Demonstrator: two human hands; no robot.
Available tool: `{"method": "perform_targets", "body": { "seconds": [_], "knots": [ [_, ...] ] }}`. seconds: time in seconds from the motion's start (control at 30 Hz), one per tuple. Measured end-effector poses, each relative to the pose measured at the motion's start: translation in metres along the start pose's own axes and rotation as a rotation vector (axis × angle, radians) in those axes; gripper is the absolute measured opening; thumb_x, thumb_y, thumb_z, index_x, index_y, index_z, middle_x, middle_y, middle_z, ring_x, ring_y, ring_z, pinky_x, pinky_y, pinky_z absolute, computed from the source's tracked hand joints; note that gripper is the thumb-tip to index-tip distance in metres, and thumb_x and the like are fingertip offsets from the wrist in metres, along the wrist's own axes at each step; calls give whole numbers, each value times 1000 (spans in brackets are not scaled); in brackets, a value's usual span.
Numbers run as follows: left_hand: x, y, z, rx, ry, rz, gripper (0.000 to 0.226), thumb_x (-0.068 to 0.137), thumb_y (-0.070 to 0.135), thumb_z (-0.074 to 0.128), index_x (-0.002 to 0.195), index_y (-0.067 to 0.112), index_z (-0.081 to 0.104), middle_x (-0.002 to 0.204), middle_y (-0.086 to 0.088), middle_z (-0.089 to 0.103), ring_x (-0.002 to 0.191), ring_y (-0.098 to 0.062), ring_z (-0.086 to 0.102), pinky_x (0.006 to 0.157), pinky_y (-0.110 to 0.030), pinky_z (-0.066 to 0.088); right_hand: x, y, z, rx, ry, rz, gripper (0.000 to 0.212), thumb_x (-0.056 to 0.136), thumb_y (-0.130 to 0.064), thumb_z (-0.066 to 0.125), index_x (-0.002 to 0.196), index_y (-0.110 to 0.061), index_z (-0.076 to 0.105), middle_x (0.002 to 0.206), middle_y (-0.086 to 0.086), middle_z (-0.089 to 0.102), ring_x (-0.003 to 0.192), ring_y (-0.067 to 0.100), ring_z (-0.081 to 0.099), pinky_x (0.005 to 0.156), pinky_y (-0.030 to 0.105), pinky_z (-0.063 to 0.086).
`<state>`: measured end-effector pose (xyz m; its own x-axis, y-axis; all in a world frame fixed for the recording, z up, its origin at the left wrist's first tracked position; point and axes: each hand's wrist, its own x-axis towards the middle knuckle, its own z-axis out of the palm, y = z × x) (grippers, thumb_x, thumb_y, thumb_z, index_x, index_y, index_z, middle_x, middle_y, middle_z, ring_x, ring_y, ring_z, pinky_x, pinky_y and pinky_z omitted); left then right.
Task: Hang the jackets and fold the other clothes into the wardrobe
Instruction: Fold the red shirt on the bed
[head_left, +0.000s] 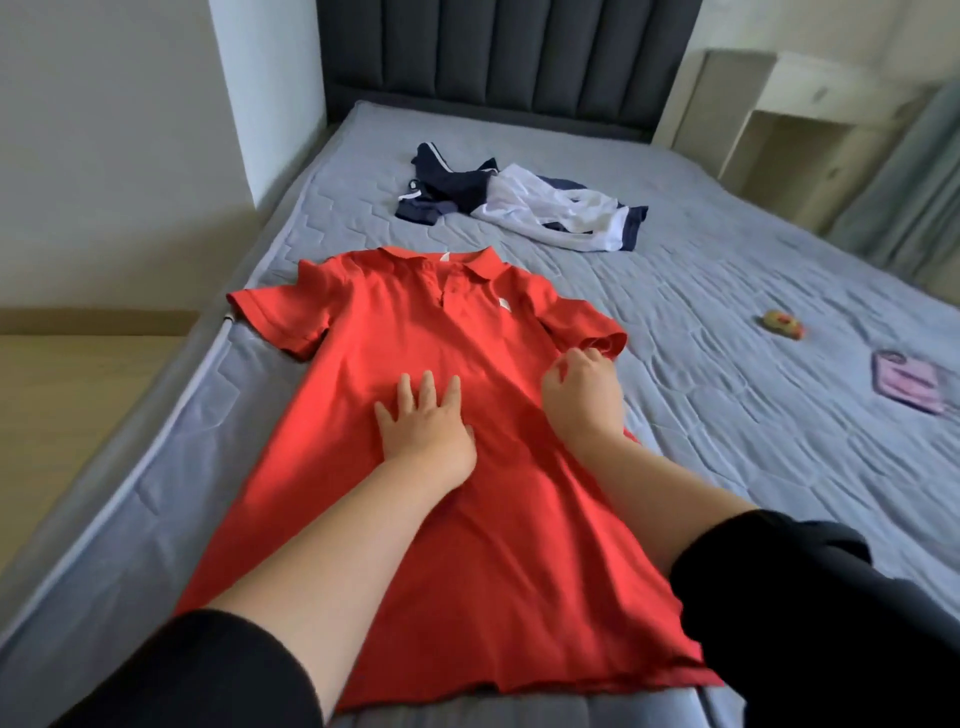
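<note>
Item: red short-sleeved collared polo shirt (395, 322), laid flat, front up, collar away from the person, on a grey-blue quilted mattress (727, 415). To the left of the left fingertips: the shirt's outspread sleeve, reaching the mattress edge. Left hand (423, 423): palm down on the shirt's mid-front, fingers straight and spread, thumb tucked in toward the other hand; black sleeve (208, 670) pushed up above the forearm. Straight beyond these fingers: the buttoned placket and collar; farther beyond, a crumpled navy-and-white garment heap (519, 202), well apart from the shirt, and a dark grey padded headboard (509, 52). Right hand (582, 395): fingers curled inward, pinching the cuff of the shirt's other sleeve, knuckles up; forearm lying over the shirt's side edge. To the right of these fingers, well apart on the bare mattress: a small yellow-and-red object (782, 325), too blurred to identify, and past it a flat pink-and-lilac cloth piece (909, 387).
</note>
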<state>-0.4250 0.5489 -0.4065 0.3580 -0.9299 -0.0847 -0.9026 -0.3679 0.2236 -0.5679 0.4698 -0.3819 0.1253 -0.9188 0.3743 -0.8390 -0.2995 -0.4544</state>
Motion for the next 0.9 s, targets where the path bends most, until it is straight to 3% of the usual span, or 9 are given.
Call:
{"method": "perform_targets", "body": {
  "seconds": [0.13, 0.23, 0.3, 0.4, 0.5, 0.6, 0.7, 0.8, 0.9],
  "knots": [
    [42, 24, 4, 16, 45, 109, 63, 97, 56, 23, 152, 31, 4, 161, 0, 0, 147, -26, -9, 115, -54, 0, 47, 32, 11, 327, -108, 557, 53, 86, -36, 55, 124, -1, 50, 127, 18, 53, 116, 33, 51, 99, 40, 42],
    [66, 36, 19, 1, 115, 176, 68, 94, 62, 22, 152, 33, 1, 161, -2, 1, 147, -25, -7, 115, -53, 0, 67, 48, 14, 547, -248, 839, 76, 78, -57, 63, 128, -3, 47, 109, 10, 57, 92, 26, 57, 73, 32, 46],
    [76, 37, 33, 25, 160, 222, 69, 93, 63, 23, 152, 34, 2, 161, -2, 0, 147, -24, -6, 116, -52, -1, 83, 57, 17, 666, -307, 863, 74, 74, -60, 67, 122, -6, 53, 87, 7, 56, 70, 21, 53, 56, 28, 38],
    [86, 34, 52, 64, 200, 251, 69, 91, 61, 26, 152, 34, 7, 161, -4, 2, 147, -24, -4, 116, -52, -1, 104, 61, 29, 803, -295, 855, 49, 75, -54, 70, 95, -11, 64, 69, 4, 56, 53, 16, 48, 49, 27, 36],
    [89, 35, 57, 117, 231, 313, 68, 91, 58, 26, 152, 33, 7, 161, -6, 1, 147, -25, -5, 115, -52, -1, 115, 66, 37, 862, -247, 930, 28, 81, -37, 71, 73, -13, 58, 60, 3, 56, 45, 14, 47, 45, 21, 37],
    [93, 37, 55, 147, 252, 510, 66, 92, 47, 28, 152, 32, 6, 161, -2, 0, 147, -22, -9, 115, -51, -3, 134, 75, 38, 923, -340, 933, 27, 89, -19, 57, 63, -14, 50, 42, 0, 46, 26, 7, 33, 31, 11, 24],
    [99, 39, 53, 170, 242, 671, 64, 92, 40, 29, 152, 31, 8, 161, 1, 2, 147, -19, -10, 116, -48, -3, 163, 91, 20, 1085, -119, 932, 27, 92, 0, 40, 70, -13, 46, 30, -1, 44, 22, 6, 40, 26, 14, 29],
    [101, 39, 53, 156, 234, 688, 63, 93, 39, 28, 152, 32, 10, 161, 1, 6, 148, -18, -5, 118, -47, 0, 182, 107, 7, 1257, 106, 843, 19, 97, -5, 41, 81, -12, 46, 56, 0, 66, 46, 8, 64, 48, 19, 53],
    [102, 39, 52, 129, 216, 677, 62, 93, 39, 28, 152, 33, 11, 161, 2, 8, 148, -17, -2, 118, -45, 1, 189, 111, 18, 1100, 105, 857, 19, 94, -19, 50, 78, -12, 45, 80, 6, 54, 66, 19, 58, 65, 30, 55]
  ]
}}
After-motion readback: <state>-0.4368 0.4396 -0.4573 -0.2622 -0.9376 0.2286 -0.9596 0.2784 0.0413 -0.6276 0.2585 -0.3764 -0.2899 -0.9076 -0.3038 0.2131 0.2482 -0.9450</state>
